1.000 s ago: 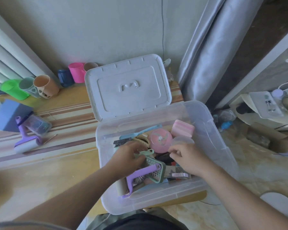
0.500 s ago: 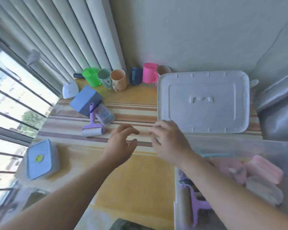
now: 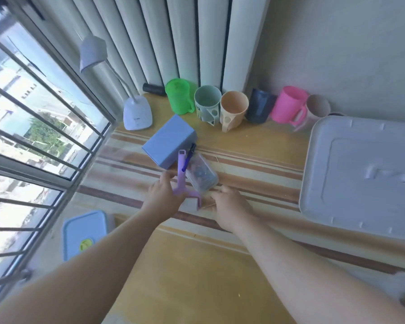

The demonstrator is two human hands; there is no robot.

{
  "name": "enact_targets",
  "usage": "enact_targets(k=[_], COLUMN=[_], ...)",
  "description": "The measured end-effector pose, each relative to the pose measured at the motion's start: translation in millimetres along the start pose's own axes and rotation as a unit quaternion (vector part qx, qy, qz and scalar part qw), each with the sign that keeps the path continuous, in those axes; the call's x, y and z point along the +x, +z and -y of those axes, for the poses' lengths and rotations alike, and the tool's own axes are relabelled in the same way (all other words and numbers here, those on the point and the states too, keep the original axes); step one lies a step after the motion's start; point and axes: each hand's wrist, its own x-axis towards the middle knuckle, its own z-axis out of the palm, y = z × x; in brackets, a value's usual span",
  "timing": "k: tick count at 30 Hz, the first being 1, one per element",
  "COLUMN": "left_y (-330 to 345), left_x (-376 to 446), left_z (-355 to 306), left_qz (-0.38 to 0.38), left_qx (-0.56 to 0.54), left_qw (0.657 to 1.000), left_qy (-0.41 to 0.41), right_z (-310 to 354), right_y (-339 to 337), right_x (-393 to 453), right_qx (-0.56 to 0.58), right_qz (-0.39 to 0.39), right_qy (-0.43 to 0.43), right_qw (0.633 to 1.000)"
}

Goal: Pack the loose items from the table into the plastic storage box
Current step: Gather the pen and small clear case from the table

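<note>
Two hands are down on the table, both at the little cluster of loose items in the middle of the striped cloth. The left hand is on the purple lint roller, its fingers curled at the handle where it meets the roller head, though motion blur makes it hard to say how firm that grip is. The right hand sits just beside the roller's head, at the near corner of the clear plastic case; whether its fingers are pinching anything, I cannot tell. A dark blue pen lies along the roller's handle, and the blue box rests just behind, touching the roller's far end. Over on the right lies the white lid of the storage box, flat on the table. Along the wall stand cups in a row: green, pale teal, peach, navy, pink. A white desk lamp stands by the window.
</note>
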Motion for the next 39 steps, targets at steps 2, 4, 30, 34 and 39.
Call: enact_targets(k=[2, 4, 30, 34, 39], left_y=[5.7, 11.2, 4.8, 6.3, 15.6], left_x=[7.2, 10.3, -35.6, -44.0, -65.7], left_z=[5.8, 12.9, 35.7, 31.3, 4.7], left_qz=[0.029, 0.051, 0.186, 0.168, 0.162], left_qx=[-0.019, 0.004, -0.011, -0.038, -0.065], left_qw=[0.999, 0.998, 0.982, 0.985, 0.985], left_qy=[-0.014, -0.027, 0.026, 0.017, 0.02], right_z=[-1.2, -5.0, -21.2, -22.6, -38.6], right_y=[9.7, 17.5, -12.1, -12.0, -10.8], right_x=[12.2, 16.5, 97.9, 77.5, 25.3], right_qx=[-0.019, -0.039, -0.022, -0.12, -0.117], right_qz=[0.004, -0.004, -0.167, -0.103, -0.012], right_qy=[0.012, 0.013, 0.088, 0.084, 0.117], right_qw=[1.0, 0.999, 0.982, 0.984, 0.986])
